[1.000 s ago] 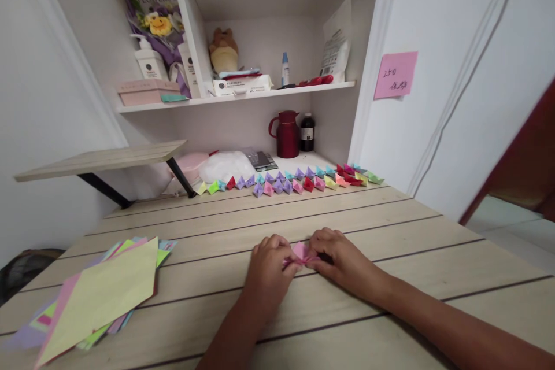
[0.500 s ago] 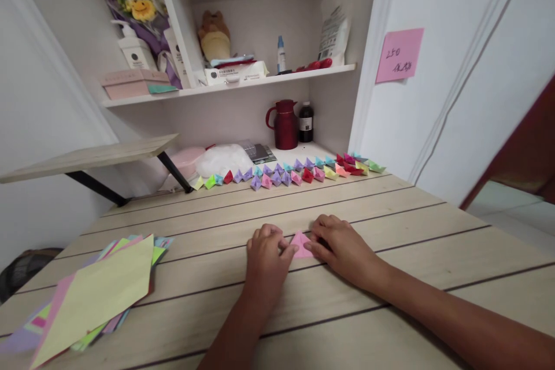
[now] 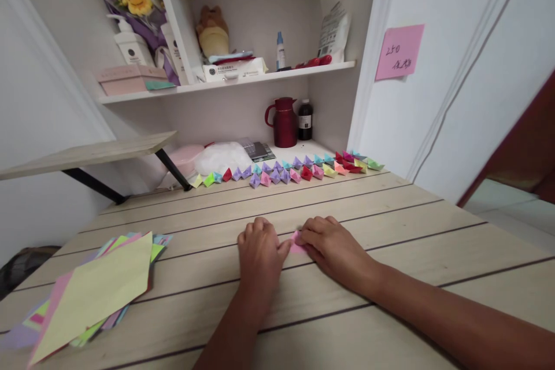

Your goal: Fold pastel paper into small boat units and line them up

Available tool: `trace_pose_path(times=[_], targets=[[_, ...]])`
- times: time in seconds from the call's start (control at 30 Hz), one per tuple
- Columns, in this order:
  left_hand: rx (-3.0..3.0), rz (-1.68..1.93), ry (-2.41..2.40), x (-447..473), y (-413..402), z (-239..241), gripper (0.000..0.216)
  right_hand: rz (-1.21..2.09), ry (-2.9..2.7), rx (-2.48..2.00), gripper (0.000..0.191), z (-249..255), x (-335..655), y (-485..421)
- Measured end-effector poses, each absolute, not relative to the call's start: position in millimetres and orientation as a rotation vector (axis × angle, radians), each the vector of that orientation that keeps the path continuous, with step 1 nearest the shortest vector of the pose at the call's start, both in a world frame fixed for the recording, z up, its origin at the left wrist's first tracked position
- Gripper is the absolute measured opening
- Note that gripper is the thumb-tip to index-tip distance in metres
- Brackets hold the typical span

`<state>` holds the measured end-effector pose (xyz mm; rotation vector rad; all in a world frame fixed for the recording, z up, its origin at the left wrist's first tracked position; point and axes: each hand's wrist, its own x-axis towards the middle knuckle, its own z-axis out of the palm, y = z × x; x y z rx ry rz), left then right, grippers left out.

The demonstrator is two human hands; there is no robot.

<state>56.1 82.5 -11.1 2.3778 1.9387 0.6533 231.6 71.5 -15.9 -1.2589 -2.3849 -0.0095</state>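
Note:
A small folded piece of pink paper (image 3: 296,244) lies on the wooden table, mostly covered by my fingers. My left hand (image 3: 261,250) is at its left side, fingers curled, with the thumb holding the paper's edge. From the right, my right hand (image 3: 332,245) has its fingers bent together and presses over the paper's upper right part. The lower edge of the paper shows between the two hands. Behind them stands a double row of small folded paper boats (image 3: 276,175) in many colours.
To the left lies a stack of coloured paper sheets (image 3: 95,295), a pale yellow one on top. A raised wooden shelf (image 3: 95,153) on black legs stands at the back left. A red jug (image 3: 285,122) and a dark bottle (image 3: 305,120) stand in the cabinet.
My right hand has shifted left over the pink paper, and its fingers now cover more of it. My left hand has moved slightly left, thumb still at the paper's edge.

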Motion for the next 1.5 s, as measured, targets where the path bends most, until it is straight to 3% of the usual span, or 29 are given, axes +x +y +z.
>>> trace_pose_path(times=[0.1, 0.2, 0.3, 0.57, 0.7, 1.03, 1.17, 1.27, 1.3, 1.5], targets=[[2.347, 0.826, 1.899, 47, 84, -11, 0.009, 0.082, -2.355, -1.249, 0.022, -16, 232, 73], [2.443, 0.986, 1.568, 43, 80, -10, 0.014, 0.128, -2.336, -1.245, 0.024, -17, 233, 74], [2.602, 0.860, 1.307, 48, 75, -10, 0.012, 0.170, -2.337, -1.248, 0.024, -16, 236, 75], [2.597, 0.621, 1.365, 56, 77, -16, 0.008, 0.639, -2.247, -1.267, 0.013, -4, 269, 86], [2.572, 0.566, 1.363, 56, 77, -14, 0.009, 0.708, -2.203, -1.236, 0.006, 0, 276, 86], [2.362, 0.579, 1.230, 49, 80, -10, 0.011, 0.429, -2.252, -0.980, 0.016, -4, 250, 75], [2.310, 0.600, 1.214, 47, 80, -9, 0.010, 0.325, -1.962, -1.000, 0.020, 6, 257, 67], [2.306, 0.613, 1.200, 47, 80, -11, 0.009, 0.592, -2.070, -0.935, 0.049, 19, 264, 59], [2.310, 0.620, 1.195, 47, 80, -12, 0.008, 0.706, -2.180, -0.899, 0.049, 22, 264, 57], [2.368, 0.649, 1.168, 45, 81, -16, 0.009, 0.579, -2.426, -0.848, 0.018, 16, 250, 60]])
